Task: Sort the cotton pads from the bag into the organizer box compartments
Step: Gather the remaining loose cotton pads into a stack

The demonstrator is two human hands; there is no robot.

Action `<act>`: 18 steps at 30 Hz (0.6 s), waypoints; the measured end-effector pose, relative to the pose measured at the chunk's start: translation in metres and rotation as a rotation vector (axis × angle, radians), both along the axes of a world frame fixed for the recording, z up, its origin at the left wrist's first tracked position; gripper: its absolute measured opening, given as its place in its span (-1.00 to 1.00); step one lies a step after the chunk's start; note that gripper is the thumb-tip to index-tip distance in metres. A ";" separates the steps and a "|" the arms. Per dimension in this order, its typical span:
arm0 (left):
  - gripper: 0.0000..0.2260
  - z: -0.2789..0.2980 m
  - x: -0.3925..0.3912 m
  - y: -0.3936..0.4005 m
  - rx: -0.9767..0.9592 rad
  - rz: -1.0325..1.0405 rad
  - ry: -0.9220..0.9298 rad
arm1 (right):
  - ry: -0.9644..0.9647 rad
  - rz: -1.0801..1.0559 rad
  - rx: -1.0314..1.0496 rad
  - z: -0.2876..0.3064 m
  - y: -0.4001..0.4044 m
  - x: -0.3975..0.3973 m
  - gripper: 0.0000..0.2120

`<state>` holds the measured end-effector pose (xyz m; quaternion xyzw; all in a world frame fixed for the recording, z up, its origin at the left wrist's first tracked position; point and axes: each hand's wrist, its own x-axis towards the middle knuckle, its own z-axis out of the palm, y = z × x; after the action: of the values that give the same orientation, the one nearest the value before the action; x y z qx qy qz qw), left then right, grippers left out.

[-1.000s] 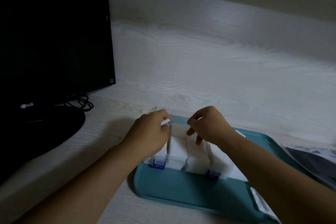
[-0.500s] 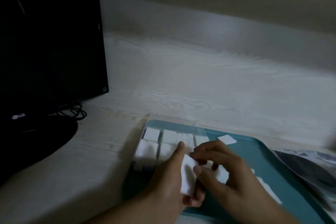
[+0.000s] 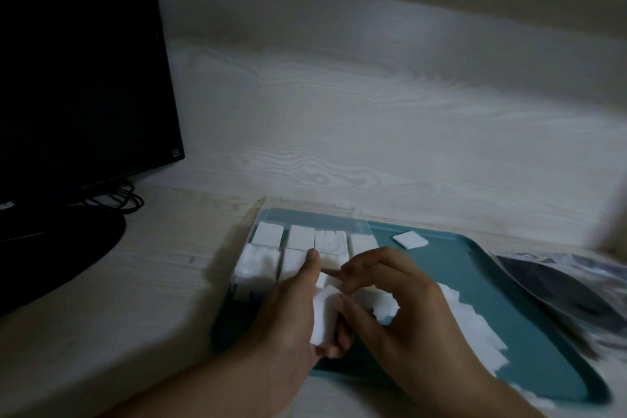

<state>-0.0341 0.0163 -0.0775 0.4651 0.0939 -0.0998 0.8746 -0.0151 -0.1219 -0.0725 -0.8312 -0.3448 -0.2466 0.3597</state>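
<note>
A clear organizer box (image 3: 258, 231) stands at the left end of a teal tray (image 3: 509, 332), its compartments filled with white cotton pads (image 3: 268, 234). My left hand (image 3: 291, 316) holds a small stack of white pads (image 3: 322, 319) just in front of the box. Against that stack my right hand (image 3: 400, 299) has its fingertips curled, pinching at the top pad. A row of loose pads (image 3: 475, 326) lies on the tray to the right. One single pad (image 3: 410, 240) lies at the tray's far side. The dark bag (image 3: 559, 292) lies right of the tray.
A black monitor (image 3: 78, 78) on a round stand (image 3: 51, 265) fills the left side, with cables (image 3: 118, 200) behind it. The pale wood-grain desk (image 3: 339, 146) stretches beyond the tray to the wall. A blurred pale shape (image 3: 610, 224) shows at the right edge.
Both hands drew back from the box toward me with pads in them. The box's compartments came into view, and the camera tilted.
</note>
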 end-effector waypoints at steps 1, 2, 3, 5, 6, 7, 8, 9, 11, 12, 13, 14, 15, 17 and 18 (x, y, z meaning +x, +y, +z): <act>-0.50 -0.001 0.001 0.001 0.007 0.008 -0.006 | 0.042 0.017 0.039 0.000 0.001 -0.001 -0.86; -0.50 -0.003 0.001 0.002 0.020 0.009 -0.019 | 0.099 0.022 0.078 0.002 0.002 -0.003 -0.85; -0.49 -0.003 0.001 0.002 0.038 0.004 -0.035 | 0.161 0.015 0.119 0.003 0.002 -0.004 -0.83; -0.52 -0.001 -0.001 0.002 0.077 -0.003 -0.055 | 0.285 0.016 0.243 0.008 0.002 -0.003 -0.84; -0.54 -0.002 -0.001 0.002 0.093 -0.003 -0.061 | 0.340 0.028 0.310 0.011 0.001 -0.001 -0.84; -0.55 -0.001 -0.001 0.002 0.111 -0.011 -0.073 | 0.374 0.035 0.362 0.013 0.000 0.001 -0.85; -0.54 -0.002 0.000 0.002 0.134 -0.022 -0.093 | 0.395 0.033 0.394 0.015 -0.002 0.004 -0.86; -0.52 -0.002 0.000 0.001 0.161 -0.030 -0.115 | 0.406 0.026 0.413 0.017 -0.004 0.006 -0.87; -0.46 -0.003 0.001 0.002 0.216 -0.041 -0.162 | 0.415 0.016 0.417 0.017 -0.006 0.009 -0.84; -0.43 -0.003 0.001 0.001 0.236 -0.050 -0.181 | 0.417 0.014 0.410 0.017 -0.006 0.009 -0.82; -0.42 -0.003 0.001 0.001 0.249 -0.055 -0.194 | 0.419 0.014 0.399 0.016 -0.006 0.009 -0.81; -0.42 -0.002 0.000 0.002 0.256 -0.057 -0.205 | 0.420 0.015 0.389 0.015 -0.006 0.009 -0.81; -0.44 -0.002 -0.001 0.002 0.260 -0.058 -0.216 | 0.416 0.013 0.385 0.014 -0.005 0.009 -0.80; -0.55 -0.001 -0.003 0.002 0.279 -0.061 -0.236 | 0.395 0.001 0.391 0.012 -0.006 0.010 -0.79; -0.63 -0.001 -0.004 0.002 0.300 -0.061 -0.243 | 0.383 -0.004 0.398 0.012 -0.007 0.010 -0.78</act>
<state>-0.0378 0.0184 -0.0789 0.6016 -0.0129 -0.0541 0.7969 -0.0048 -0.1284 -0.0609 -0.7763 -0.2138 -0.1487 0.5740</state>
